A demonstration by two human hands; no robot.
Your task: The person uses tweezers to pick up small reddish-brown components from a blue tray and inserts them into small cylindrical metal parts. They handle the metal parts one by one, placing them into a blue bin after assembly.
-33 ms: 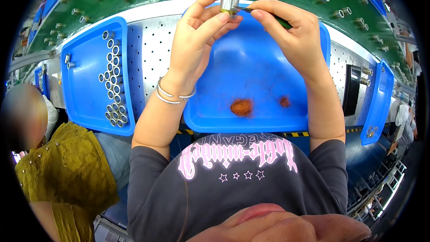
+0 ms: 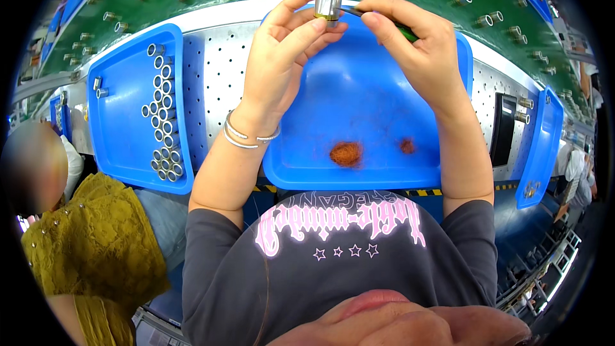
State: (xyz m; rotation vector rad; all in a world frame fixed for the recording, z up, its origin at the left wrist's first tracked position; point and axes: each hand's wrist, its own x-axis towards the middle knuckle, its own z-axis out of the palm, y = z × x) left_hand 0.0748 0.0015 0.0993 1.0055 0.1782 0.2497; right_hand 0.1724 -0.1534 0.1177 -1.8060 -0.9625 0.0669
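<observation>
No visible shift vs the prior frame: left hand (image 2: 278, 64) fingers pinched shut on small metal sleeve (image 2: 328, 8), held above blue tray (image 2: 359, 109), right hand (image 2: 416, 48) closed on thin green-handled tool (image 2: 402, 31), tip at sleeve — work's mid-step.

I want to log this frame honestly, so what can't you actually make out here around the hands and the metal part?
Head view only:
- Metal part: its underside is hidden by the left hand fingers.
- Tool: handle buried in the right hand; tip too small to tell its kind.
- Orange clumps in the middle tray: too blurred to identify.
- Right tray: bent by the fisheye rim, contents unclear.
</observation>
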